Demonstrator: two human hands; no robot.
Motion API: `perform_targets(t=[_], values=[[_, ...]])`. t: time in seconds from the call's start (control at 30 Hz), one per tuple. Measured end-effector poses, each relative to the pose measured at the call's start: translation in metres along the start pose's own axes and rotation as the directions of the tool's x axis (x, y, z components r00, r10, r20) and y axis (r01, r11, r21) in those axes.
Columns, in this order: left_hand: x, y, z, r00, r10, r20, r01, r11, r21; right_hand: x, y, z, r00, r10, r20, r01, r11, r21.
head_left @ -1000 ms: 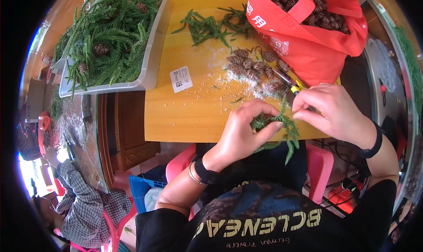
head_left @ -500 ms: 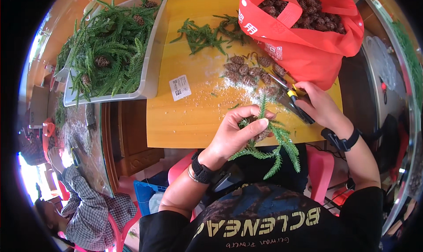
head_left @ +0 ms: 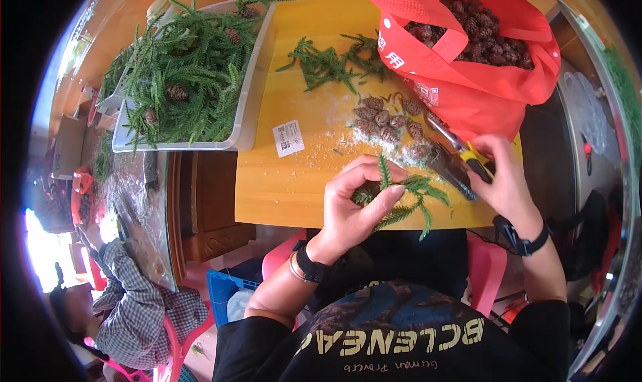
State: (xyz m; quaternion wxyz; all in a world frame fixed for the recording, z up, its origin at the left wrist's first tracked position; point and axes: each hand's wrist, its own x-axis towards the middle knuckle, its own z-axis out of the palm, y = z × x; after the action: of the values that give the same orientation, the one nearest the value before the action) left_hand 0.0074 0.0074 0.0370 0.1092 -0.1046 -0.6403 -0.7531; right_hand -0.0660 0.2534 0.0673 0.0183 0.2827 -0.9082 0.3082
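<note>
My left hand (head_left: 354, 198) pinches an artificial green pine sprig (head_left: 420, 193) between thumb and fingers, over the near edge of the yellow table (head_left: 294, 198). Part of the sprig is hidden by the fingers. My right hand (head_left: 500, 175) is closed round the yellow-and-black handles of a pair of pliers (head_left: 476, 159), their metal jaws pointing away to the far left. Beside the pliers lies a dark, long object (head_left: 456, 180) whose kind I cannot make out. Several small brown pine cones (head_left: 382, 118) are clustered on white powder just beyond my hands.
A red bag (head_left: 485, 101) full of pine cones stands at the far right. On the far left is a clear plastic bin (head_left: 246, 124) heaped with green sprigs and cones. Loose sprigs (head_left: 324, 64) and a white label (head_left: 288, 139) lie between. Another person (head_left: 134, 308) sits at a table, lower left.
The pliers in my right hand have shifted slightly right and nearer. My left hand still holds the sprig, now turned a little. The whole view has shifted slightly.
</note>
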Motion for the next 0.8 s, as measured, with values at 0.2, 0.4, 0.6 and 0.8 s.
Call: perform_targets(t=[0.2,0.4,0.6,0.8], values=[[0.004,0.011,0.002,0.966,0.249,-0.070,-0.217,0.928,0.302,-0.017,-0.039,-0.027,0.994,-0.036,0.099,0.012,0.974,0.227],[0.006,0.016,0.004,0.952,0.287,-0.106,-0.235,0.907,0.348,-0.020,-0.046,-0.024,0.982,-0.076,0.175,0.029,0.966,0.255],[0.006,0.017,0.004,0.952,0.288,-0.108,-0.237,0.911,0.339,-0.016,-0.046,-0.015,0.982,-0.124,0.144,0.073,0.946,0.315],[0.006,0.017,0.005,0.960,0.260,-0.100,-0.218,0.925,0.312,-0.014,-0.047,-0.018,0.983,-0.155,0.096,0.120,0.946,0.300]])
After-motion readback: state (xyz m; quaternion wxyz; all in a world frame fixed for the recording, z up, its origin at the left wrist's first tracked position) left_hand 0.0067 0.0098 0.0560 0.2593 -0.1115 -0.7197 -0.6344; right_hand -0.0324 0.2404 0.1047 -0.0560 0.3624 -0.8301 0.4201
